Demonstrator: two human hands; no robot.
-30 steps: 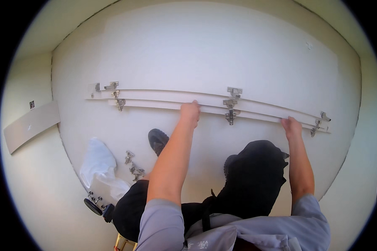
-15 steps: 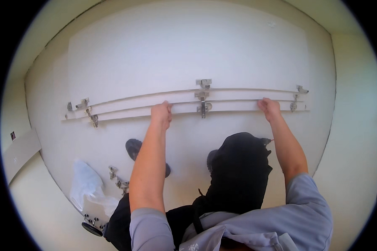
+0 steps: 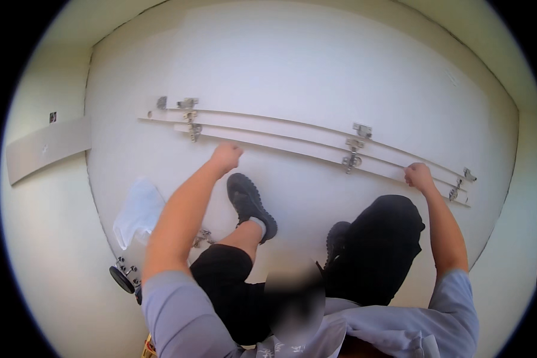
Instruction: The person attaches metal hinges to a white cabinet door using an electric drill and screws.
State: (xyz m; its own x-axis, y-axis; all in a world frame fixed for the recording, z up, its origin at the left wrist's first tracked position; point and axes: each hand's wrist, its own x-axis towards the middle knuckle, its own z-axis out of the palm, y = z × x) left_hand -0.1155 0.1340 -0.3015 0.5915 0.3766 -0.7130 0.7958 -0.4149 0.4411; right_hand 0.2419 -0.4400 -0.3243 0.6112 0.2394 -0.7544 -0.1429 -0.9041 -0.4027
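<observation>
Long white panels (image 3: pixel 280 137) lie overlapped like steps, slanting down to the right. Metal cabinet hinges sit on them: a left group (image 3: pixel 191 122), a middle group (image 3: pixel 353 149) and a right group (image 3: pixel 457 186). My left hand (image 3: pixel 225 157) is closed, knuckles up, by the nearest panel's front edge; whether it touches the edge I cannot tell. Closed too, my right hand (image 3: pixel 419 176) is over the nearest panel between the middle and right hinges, its fingertips at the panel's surface. What either hand pinches, if anything, is hidden.
My shoes (image 3: pixel 250 206) stand just before the panels. At left are a white plastic bag (image 3: pixel 138 212), loose hinges (image 3: pixel 201 237) partly behind my left arm, and a round black object (image 3: pixel 122 279). A grey-white board (image 3: pixel 49 149) lies farther left.
My view has turned, so the panels now slant down to the right. My left hand has come back from over the nearest panel to its front edge. My right hand stays over the panel.
</observation>
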